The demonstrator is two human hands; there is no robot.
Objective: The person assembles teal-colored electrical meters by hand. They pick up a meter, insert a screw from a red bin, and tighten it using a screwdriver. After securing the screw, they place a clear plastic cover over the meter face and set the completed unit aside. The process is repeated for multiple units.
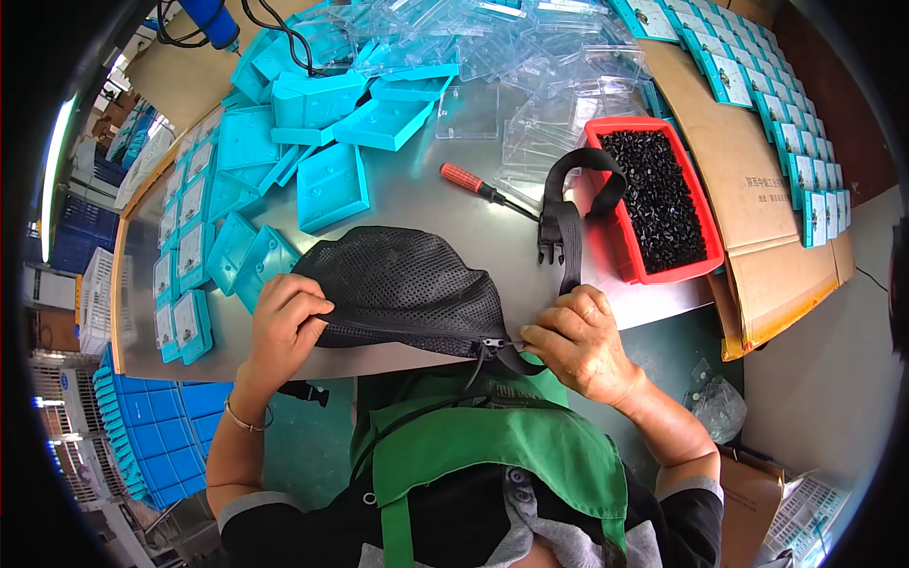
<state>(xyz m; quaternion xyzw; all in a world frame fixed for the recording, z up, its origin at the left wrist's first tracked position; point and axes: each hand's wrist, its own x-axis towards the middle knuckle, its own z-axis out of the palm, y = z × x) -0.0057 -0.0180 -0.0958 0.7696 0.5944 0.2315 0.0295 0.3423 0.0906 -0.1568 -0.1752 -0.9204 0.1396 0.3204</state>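
Note:
A black mesh waist bag (407,284) lies at the near edge of the metal table, its zipper running along the side toward me. My left hand (289,317) pinches the bag's left end between thumb and fingers. At the other end, my right hand (582,343) is closed on the bag's right end beside the zipper pull (490,346). From there a black strap (570,241) loops up over the table, with a plastic buckle (549,239) on it. The strap's upper loop rests against the rim of a red bin (636,254).
Small black parts (658,199) fill the red bin. A red-handled screwdriver (473,185) lies beyond the bag. Turquoise trays (331,185) are heaped at the left, clear plastic covers (540,57) at the back. Cardboard (757,208) at the right bears rows of turquoise units (729,80).

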